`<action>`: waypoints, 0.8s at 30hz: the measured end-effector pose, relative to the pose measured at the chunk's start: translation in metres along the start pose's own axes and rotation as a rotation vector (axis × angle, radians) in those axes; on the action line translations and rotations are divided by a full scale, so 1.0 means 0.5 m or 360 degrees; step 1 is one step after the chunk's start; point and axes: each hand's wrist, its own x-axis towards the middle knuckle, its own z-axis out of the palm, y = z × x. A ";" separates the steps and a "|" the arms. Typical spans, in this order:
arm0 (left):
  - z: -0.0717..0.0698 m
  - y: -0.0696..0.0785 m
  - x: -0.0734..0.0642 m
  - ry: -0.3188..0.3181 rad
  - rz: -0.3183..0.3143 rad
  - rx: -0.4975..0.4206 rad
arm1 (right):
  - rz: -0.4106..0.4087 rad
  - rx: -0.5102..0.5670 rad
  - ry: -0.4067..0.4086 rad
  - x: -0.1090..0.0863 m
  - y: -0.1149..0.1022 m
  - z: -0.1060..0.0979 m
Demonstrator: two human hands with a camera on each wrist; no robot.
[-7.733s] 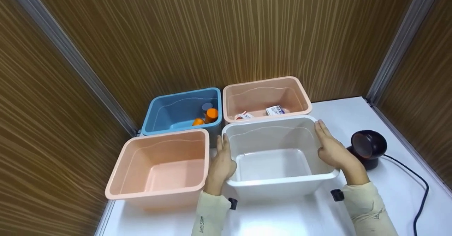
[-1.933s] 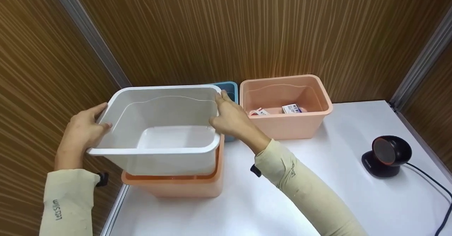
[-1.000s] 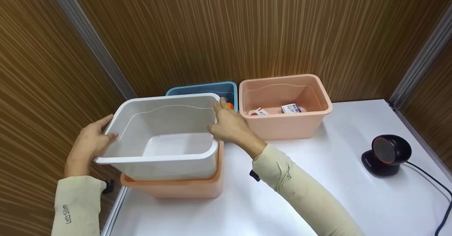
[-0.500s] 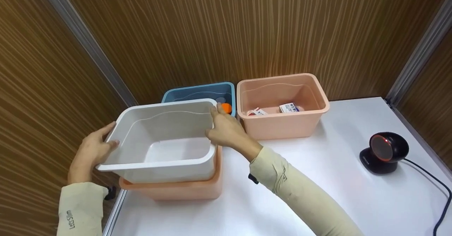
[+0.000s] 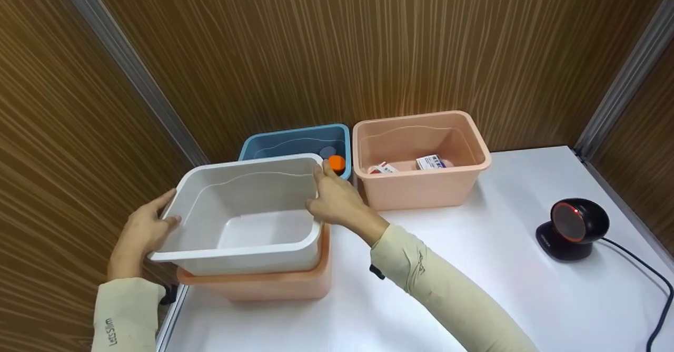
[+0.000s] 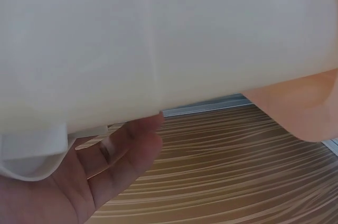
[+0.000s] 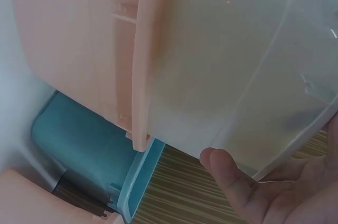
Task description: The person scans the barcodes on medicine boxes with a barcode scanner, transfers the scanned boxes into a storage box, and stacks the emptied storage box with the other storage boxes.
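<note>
Both hands hold a white plastic bin by its short ends, and its lower part sits inside the mouth of a peach bin. At the left end the left hand has its thumb over the rim, with fingers under the rim outside in the left wrist view. The right hand grips the opposite end, thumb inside the rim. In the right wrist view, the white bin's wall rises out of the peach rim. The white bin's floor shows bare; the peach bin's inside is hidden.
Behind stands a blue bin with an orange-capped bottle and a grey round cap. Right of it, a second peach bin holds small medicine boxes. A black corded scanner stands on the white table's right side.
From the right side, the white bin has been carried left over the front peach bin. During the last second it sinks lower and nearer, uncovering more of the blue bin. The scanner's red light came on.
</note>
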 end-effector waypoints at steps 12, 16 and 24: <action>0.023 -0.017 0.001 -0.0029 -0.0047 -0.0060 | 0.0011 0.0001 -0.0028 0.000 0.010 0.015; 0.031 -0.021 0.000 -0.0025 -0.0039 -0.0054 | 0.0014 0.0004 -0.0034 0.001 0.013 0.021; 0.043 -0.029 0.004 -0.0031 -0.0044 -0.0048 | -0.0004 -0.0060 0.0001 0.003 0.018 0.030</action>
